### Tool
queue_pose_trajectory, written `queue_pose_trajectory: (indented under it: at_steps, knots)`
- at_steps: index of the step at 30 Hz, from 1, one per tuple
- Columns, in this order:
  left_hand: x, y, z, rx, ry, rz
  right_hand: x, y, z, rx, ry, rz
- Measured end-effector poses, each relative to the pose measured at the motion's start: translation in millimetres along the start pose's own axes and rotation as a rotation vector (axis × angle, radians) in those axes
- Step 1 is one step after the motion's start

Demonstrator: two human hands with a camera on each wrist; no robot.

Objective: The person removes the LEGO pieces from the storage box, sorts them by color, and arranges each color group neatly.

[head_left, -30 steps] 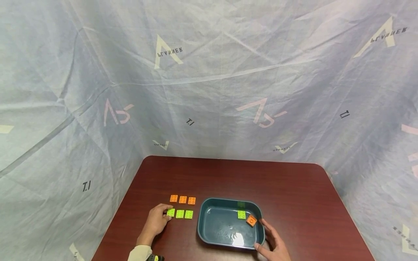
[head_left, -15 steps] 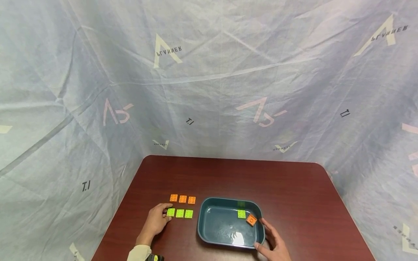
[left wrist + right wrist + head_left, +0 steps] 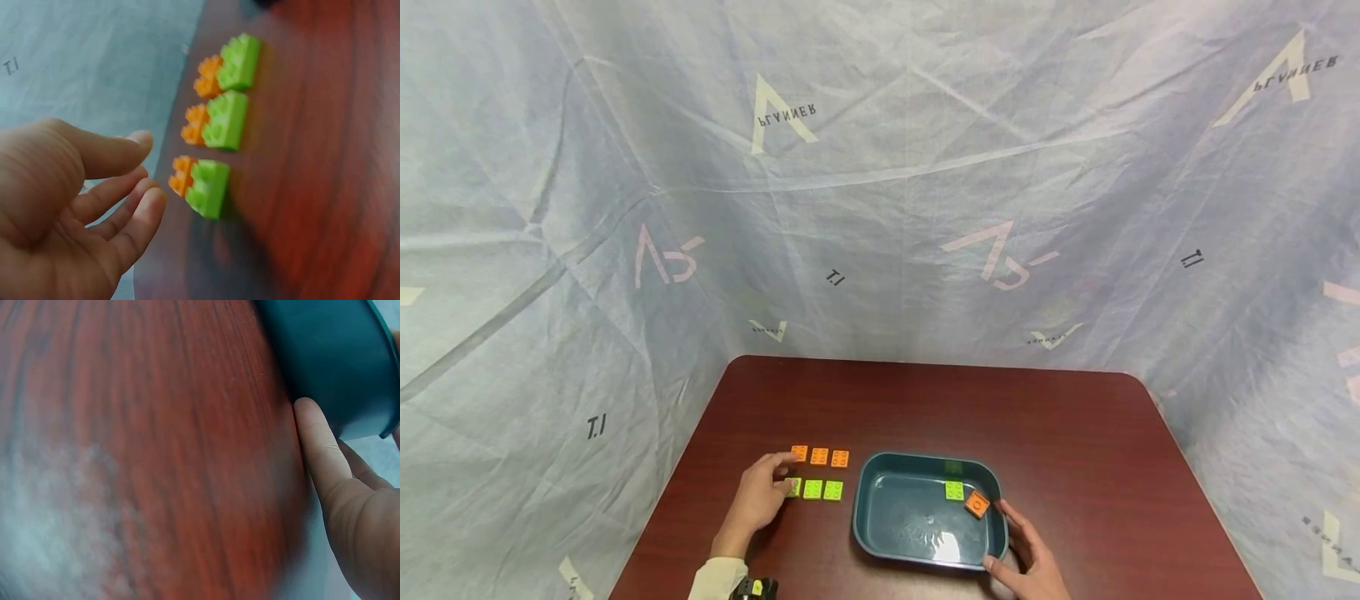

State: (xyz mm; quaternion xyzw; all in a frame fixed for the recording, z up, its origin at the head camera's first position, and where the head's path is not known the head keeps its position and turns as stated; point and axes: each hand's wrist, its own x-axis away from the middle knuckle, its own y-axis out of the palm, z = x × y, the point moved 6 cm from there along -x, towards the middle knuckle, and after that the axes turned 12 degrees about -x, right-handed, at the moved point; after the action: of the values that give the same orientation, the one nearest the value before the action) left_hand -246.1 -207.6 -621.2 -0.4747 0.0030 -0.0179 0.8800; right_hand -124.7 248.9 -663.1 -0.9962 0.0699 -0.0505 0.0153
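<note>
My left hand point(image 3: 758, 493) hovers by the left end of two rows of toy building bricks, holding nothing. In the left wrist view its thumb and fingers are apart from the nearest green brick point(image 3: 208, 189) and orange brick point(image 3: 182, 175). Three green bricks point(image 3: 812, 489) lie in the nearer row and three orange bricks point(image 3: 819, 457) in the farther one. My right hand point(image 3: 1033, 562) holds the right end of a dark teal tray point(image 3: 880, 554), thumb at the near corner and fingers at the side. Inside the tray are one green brick point(image 3: 954, 491) and one tilted orange brick point(image 3: 977, 504).
The dark red-brown table point(image 3: 1000, 408) has rounded far corners. Pale printed sheeting point(image 3: 902, 250) hangs behind it and along both sides. The tray stands just right of the brick rows.
My left hand has let go of the leftmost green brick and moved slightly away from me, toward the orange row. That brick stays in place. My right hand and the tray have not moved.
</note>
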Motion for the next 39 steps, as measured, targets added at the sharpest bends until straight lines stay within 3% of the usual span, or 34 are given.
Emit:
queue_pose_trajectory:
  at_steps: [9, 15, 20, 24, 33, 39]
  knots:
    - [-2.1, -9.2, 23.0, 0.139, -0.012, -0.005, -0.2, 0.1, 0.4, 0.001, -0.008, 0.007]
    - [-4.3, -14.7, 51.1, 0.204, 0.056, 0.019, 0.1, 0.1, -0.2, 0.038, 0.048, 0.016]
    - [-5.9, -12.9, 73.4, 0.237, 0.113, 0.021, 1.2, 0.2, -2.1, 0.009, -0.010, 0.003]
    - [-7.2, -7.1, 90.7, 0.259, 0.151, 0.003, 1.1, 0.1, -1.5, -0.004, -0.039, -0.004]
    - [-7.4, 12.3, 128.5, 0.274, 0.245, -0.071, 1.7, 0.8, -5.4, 0.006, 0.042, -0.002]
    - [-7.8, 32.4, 153.2, 0.262, 0.278, -0.115, 3.2, 1.7, -7.3, 0.011, -0.005, -0.009]
